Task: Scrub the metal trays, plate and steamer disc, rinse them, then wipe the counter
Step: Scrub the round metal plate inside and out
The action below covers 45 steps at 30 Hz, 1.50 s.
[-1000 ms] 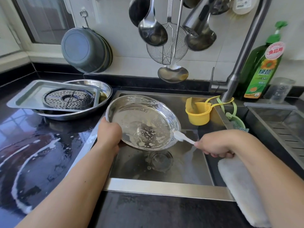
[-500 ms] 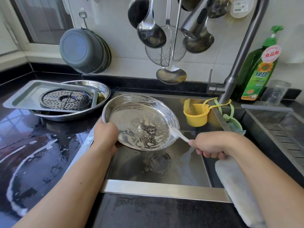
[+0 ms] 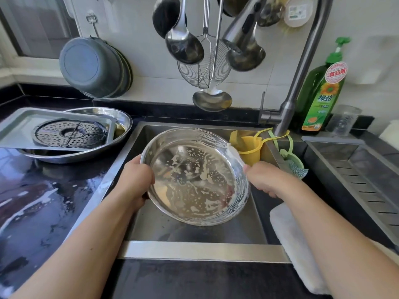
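The sink (image 3: 194, 249) basin lies open below the tilted plate (image 3: 194, 175). Behind the plate, hanging ladles (image 3: 183, 44) and the tap (image 3: 302, 67) crowd the space; a yellow cup (image 3: 250, 149) blocks its right.

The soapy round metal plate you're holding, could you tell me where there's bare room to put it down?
Free: the steel sink floor beneath the round metal plate, and the wet black counter in front of the stacked rectangular tray. Crowded: that back-left corner, and the sink's right edge with the yellow cup and white cloth.
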### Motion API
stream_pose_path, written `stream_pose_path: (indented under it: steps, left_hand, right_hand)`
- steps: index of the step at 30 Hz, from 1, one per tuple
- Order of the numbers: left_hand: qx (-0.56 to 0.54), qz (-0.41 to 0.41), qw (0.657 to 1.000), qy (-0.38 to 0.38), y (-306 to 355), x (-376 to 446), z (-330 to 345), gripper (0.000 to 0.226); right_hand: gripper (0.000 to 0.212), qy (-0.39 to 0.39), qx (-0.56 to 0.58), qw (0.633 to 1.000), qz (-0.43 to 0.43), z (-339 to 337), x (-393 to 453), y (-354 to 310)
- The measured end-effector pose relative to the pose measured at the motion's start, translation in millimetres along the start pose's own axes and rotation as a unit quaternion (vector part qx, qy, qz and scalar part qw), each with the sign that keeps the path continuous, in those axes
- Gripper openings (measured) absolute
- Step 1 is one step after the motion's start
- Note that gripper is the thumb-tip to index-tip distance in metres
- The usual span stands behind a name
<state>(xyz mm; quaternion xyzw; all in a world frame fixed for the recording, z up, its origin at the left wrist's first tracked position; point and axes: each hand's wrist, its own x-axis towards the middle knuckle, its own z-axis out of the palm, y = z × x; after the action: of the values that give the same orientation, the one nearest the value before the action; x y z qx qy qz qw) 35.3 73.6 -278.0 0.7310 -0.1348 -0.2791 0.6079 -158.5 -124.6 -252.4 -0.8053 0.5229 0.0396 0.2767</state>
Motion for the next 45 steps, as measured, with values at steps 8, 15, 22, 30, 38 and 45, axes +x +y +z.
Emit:
stream_pose_path:
  steps: [8,15,22,30,38,45]
  left_hand:
    - [0.061,0.067,0.995,0.031,5.1,-5.5,2.0,0.058]
    - [0.005,0.112,0.986,0.125,1.8,3.3,-4.5,0.067]
    - [-0.138,0.132,0.974,0.118,-7.5,13.3,0.1,0.031]
    - [-0.240,0.165,0.950,0.109,-1.2,9.4,8.1,0.025]
    - [-0.205,0.228,0.950,0.064,4.3,-5.3,11.5,0.033]
    - [-0.189,0.214,0.958,0.016,5.1,-11.2,17.5,0.025]
  right_hand:
    - [0.039,0.043,-0.181,0.982,-0.025,-2.7,15.8,5.4]
    - [0.041,-0.044,-0.183,0.982,-0.035,2.5,-1.9,2.0]
    - [0.020,-0.057,-0.152,0.966,-0.202,25.1,-31.1,-28.2]
    - [0.026,-0.091,-0.197,0.930,-0.297,69.1,-59.8,-61.2]
    - [0.030,-0.101,-0.183,0.938,-0.277,65.2,-51.3,-55.7]
    - [0.042,-0.096,-0.037,0.932,-0.348,75.4,-54.1,-65.9]
